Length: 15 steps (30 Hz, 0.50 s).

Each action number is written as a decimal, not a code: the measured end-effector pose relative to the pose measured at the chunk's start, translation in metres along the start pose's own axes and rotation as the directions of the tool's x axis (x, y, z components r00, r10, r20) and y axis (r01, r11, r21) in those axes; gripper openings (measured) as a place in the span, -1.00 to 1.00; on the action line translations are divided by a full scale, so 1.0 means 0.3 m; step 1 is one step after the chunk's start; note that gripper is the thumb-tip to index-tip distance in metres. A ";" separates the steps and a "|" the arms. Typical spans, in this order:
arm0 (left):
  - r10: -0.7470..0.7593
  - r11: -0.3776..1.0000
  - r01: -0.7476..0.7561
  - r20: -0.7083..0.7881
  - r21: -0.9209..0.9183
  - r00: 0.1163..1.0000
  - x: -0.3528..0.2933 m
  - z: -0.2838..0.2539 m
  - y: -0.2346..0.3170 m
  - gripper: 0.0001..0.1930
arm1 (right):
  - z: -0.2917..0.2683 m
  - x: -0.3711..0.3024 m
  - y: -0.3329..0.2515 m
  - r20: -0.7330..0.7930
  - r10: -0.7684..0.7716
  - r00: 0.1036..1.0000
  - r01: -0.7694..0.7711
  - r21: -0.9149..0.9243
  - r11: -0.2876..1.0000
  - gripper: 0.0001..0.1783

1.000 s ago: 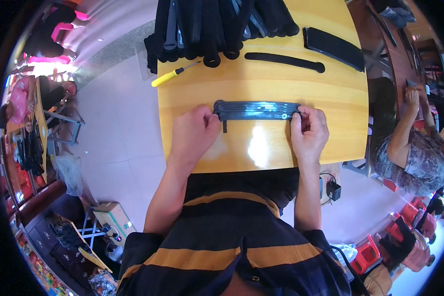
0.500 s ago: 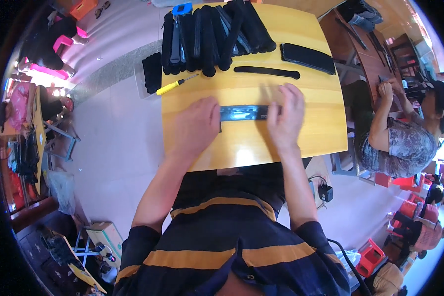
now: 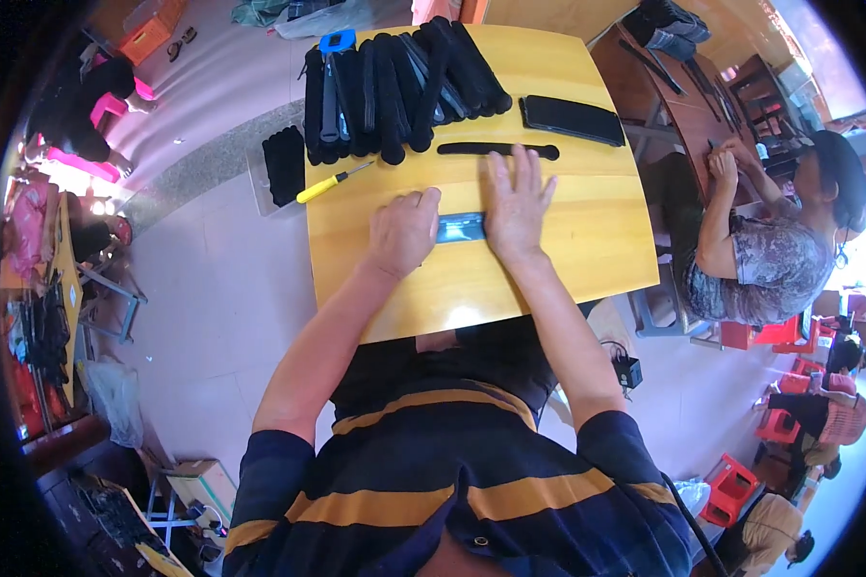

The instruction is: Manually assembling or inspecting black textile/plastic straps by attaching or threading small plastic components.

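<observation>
A flat, shiny dark strip [image 3: 462,227], which looks plastic-wrapped, lies crosswise on the yellow wooden table [image 3: 587,221] in front of me. My left hand [image 3: 404,231] is curled closed over the strip's left end and covers it. Resting on its right end is my right hand [image 3: 518,212], fingers spread and palm down, hiding that end. Just beyond my right fingertips lies a thin black strap [image 3: 467,149] with a rounded end. A yellow-handled screwdriver [image 3: 322,187] lies left of it, near the table's left edge.
Several black straps [image 3: 385,96] are piled at the far edge, with a blue-topped tool [image 3: 337,42] among them. A black flat stack [image 3: 574,120] lies at far right. A clear bin [image 3: 267,178] with black pieces stands beside the table. Another person [image 3: 775,231] works at a table on the right.
My right hand has flattened and spread its fingers over the strip, moving closer to my left hand. Less of the strip shows between them. The whole view has shifted slightly.
</observation>
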<state>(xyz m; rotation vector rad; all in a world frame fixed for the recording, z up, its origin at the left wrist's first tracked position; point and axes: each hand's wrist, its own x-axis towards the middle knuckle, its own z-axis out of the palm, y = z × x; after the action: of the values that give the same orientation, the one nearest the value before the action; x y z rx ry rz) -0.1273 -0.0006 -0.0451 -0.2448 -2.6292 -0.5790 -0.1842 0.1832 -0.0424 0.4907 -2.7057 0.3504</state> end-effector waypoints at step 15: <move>0.238 0.971 -0.232 0.115 -0.063 0.965 0.152 0.000 0.088 -0.84 | -0.051 -0.045 0.137 0.033 0.110 0.993 -0.110 0.011 0.994 -0.37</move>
<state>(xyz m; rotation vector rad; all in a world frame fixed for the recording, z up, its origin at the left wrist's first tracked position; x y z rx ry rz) -0.1609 0.0266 -0.0152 -0.6162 -2.6508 -0.5625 -0.1834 0.2291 -0.0411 0.3547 -2.7706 0.3921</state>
